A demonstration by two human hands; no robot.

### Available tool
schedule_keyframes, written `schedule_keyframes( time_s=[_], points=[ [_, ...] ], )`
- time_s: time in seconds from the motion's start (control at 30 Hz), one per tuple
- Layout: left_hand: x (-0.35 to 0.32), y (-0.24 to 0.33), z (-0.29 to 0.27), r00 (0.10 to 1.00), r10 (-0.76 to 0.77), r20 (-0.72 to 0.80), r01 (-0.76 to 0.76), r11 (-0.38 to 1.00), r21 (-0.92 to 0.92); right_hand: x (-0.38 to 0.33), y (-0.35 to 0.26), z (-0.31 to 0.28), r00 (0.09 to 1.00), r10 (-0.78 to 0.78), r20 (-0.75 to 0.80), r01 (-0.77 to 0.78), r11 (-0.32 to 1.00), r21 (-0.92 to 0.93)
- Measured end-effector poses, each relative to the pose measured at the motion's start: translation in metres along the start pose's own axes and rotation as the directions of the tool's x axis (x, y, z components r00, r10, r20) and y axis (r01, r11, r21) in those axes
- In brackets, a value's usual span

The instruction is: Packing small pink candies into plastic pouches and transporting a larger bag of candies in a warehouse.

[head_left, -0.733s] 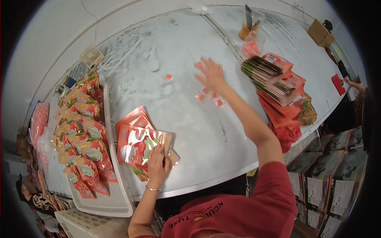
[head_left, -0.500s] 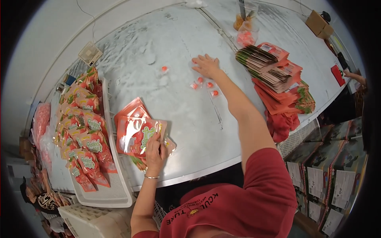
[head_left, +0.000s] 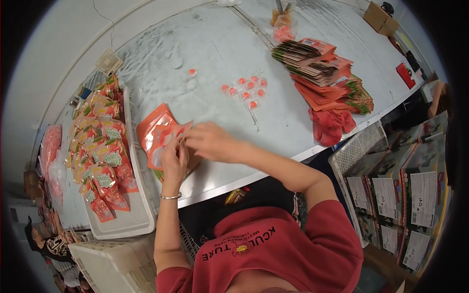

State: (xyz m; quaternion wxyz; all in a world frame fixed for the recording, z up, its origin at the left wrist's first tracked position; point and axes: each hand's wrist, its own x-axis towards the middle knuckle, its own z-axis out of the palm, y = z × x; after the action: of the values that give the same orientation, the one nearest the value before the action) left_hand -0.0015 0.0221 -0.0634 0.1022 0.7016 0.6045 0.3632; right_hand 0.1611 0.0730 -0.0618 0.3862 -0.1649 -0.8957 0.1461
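The uppermost pouch is showing smooth, printed plastic film; the pouches beneath are throwing glossy highlights my way. Filled packs are displaying puckered, shiny film, and their tray is presenting matt white plastic with a perforated base. Small red pieces are sitting in clear, crinkled plastic wrap. The tabletop is looking smooth with a low sheen, mottled toward its far side. A bracelet is gleaming as polished metal; a shirt is reading as matt cloth, a crumpled red bundle likewise; a box is showing plain, dull cardboard.
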Motion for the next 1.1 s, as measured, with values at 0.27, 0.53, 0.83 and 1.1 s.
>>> schedule_keyframes(
  time_s=[0.27, 0.53, 0.83, 1.1],
  points=[
    [0.006, 0.035, -0.022, 0.978, 0.042, -0.205, -0.056, 0.996, -0.063, 0.017, -0.035, -0.011, 0.997, -0.046, -0.066, 0.039, 0.994, -0.101],
    [-0.005, 0.016, -0.029, 0.952, -0.282, 0.116, 0.289, 0.712, -0.64, 0.024, -0.032, -0.01, 0.998, -0.008, -0.062, 0.002, 0.995, -0.096],
    [-0.013, 0.008, -0.032, 0.966, -0.246, 0.077, 0.248, 0.811, -0.529, 0.029, -0.077, -0.054, 0.959, -0.251, 0.133, 0.278, 0.923, -0.267],
    [-0.013, 0.046, -0.067, 0.984, -0.084, 0.156, 0.135, 0.924, -0.357, 0.039, -0.089, -0.05, 0.926, 0.039, 0.374, 0.032, 0.983, -0.183]
  ],
)
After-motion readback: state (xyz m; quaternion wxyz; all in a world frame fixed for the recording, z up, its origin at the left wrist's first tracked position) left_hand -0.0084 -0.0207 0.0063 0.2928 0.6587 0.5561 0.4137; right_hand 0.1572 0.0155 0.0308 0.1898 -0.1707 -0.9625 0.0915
